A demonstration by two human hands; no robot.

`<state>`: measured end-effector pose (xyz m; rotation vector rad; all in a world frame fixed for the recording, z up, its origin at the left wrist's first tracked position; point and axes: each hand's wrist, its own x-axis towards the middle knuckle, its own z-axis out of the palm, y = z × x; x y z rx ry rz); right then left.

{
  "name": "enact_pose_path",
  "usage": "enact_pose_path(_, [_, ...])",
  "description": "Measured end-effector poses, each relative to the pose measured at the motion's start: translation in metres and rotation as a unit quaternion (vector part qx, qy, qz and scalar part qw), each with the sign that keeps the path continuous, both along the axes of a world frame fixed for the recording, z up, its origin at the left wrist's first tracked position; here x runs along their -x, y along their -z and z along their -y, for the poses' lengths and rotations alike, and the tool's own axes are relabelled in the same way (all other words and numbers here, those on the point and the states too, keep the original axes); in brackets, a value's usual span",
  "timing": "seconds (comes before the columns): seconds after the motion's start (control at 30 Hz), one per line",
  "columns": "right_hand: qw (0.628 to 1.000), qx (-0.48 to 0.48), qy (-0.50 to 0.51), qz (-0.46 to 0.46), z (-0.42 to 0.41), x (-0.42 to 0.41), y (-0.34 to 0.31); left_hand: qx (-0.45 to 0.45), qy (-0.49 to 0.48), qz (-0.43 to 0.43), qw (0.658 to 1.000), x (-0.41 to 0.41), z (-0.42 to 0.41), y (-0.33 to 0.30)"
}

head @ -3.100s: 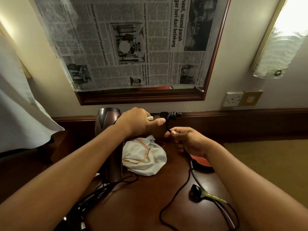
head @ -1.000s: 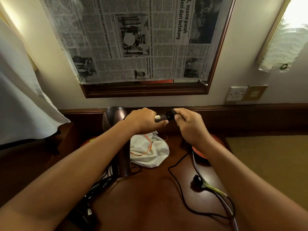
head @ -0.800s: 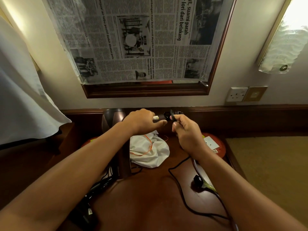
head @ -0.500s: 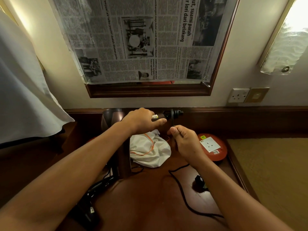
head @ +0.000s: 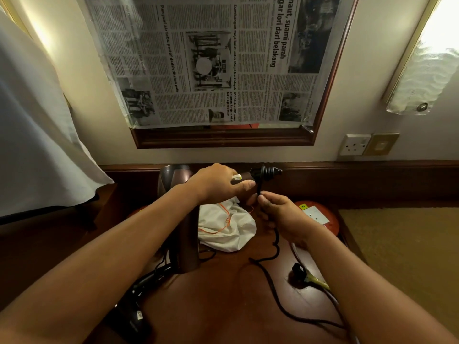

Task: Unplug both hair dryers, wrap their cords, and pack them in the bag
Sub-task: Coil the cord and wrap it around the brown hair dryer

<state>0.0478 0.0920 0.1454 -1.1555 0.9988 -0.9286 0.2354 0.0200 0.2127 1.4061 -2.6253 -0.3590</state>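
Head view: left hand (head: 218,182) is gripping the handle of a brown hair dryer (head: 182,219), fingers and thumb curled round it, and is holding it above the dark wooden table (head: 223,294) near the back wall. Right hand (head: 280,214) is pinching the black cord (head: 269,276) between thumb and fingertips just below the handle's end, where several turns of cord are sitting coiled round the strain relief (head: 267,171). From the pinch, the cord is trailing down past the wrist and running in a loose curve across the table toward the near right edge. Below the hands, a white drawstring bag (head: 227,229) with an orange string is lying crumpled on the table, just right of the dryer's barrel. At lower left, a second, black hair dryer (head: 139,309) is lying on the table, its cord looping near the brown dryer's nozzle. A black plug (head: 298,269) is resting on the table at right, near a red extension reel (head: 320,217) with a white socket face. On the wall, newspaper (head: 211,60) is covering a wood-framed mirror, and a wall socket (head: 354,145) is sitting to its right.
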Motion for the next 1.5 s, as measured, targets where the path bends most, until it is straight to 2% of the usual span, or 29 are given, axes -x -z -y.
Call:
enact_pose_path(0.13, [0.992,-0.012,-0.029,-0.126,0.014,0.013,-0.01,-0.01,0.02,-0.016,1.0,-0.002,-0.001,-0.007])
enact_pose_path(0.33, [0.977,-0.046,-0.021,-0.209,0.037,0.024,-0.034,-0.01,0.031,0.028,0.999,-0.01,-0.005,-0.016])
enact_pose_path(0.43, [0.969,-0.021,-0.05,-0.242,0.04,0.027,-0.049,0.004,0.04,0.055,0.998,-0.011,-0.008,-0.015])
enact_pose_path(0.57, [0.919,0.073,-0.025,-0.387,0.047,0.026,-0.065,0.015,0.039,0.074,0.996,-0.009,-0.01,-0.014])
enact_pose_path(0.83, [0.829,0.206,0.059,-0.516,0.06,0.025,-0.07,0.016,0.035,0.091,0.995,-0.011,-0.01,-0.016])
enact_pose_path(0.9, [0.816,0.239,0.074,-0.52,0.06,0.026,-0.072,0.014,0.033,0.106,0.994,-0.009,-0.009,-0.014])
enact_pose_path(1.0, [0.824,0.28,0.078,-0.486,0.059,0.021,-0.079,0.026,0.032,0.137,0.99,-0.005,-0.008,-0.007])
enact_pose_path(1.13, [0.817,0.316,0.103,-0.472,0.058,0.016,-0.088,0.015,0.011,0.128,0.992,-0.001,-0.004,-0.001])
enact_pose_path(1.5, [0.815,0.347,0.115,-0.449,0.029,0.003,-0.089,-0.006,-0.03,0.137,0.99,-0.001,0.007,0.009])
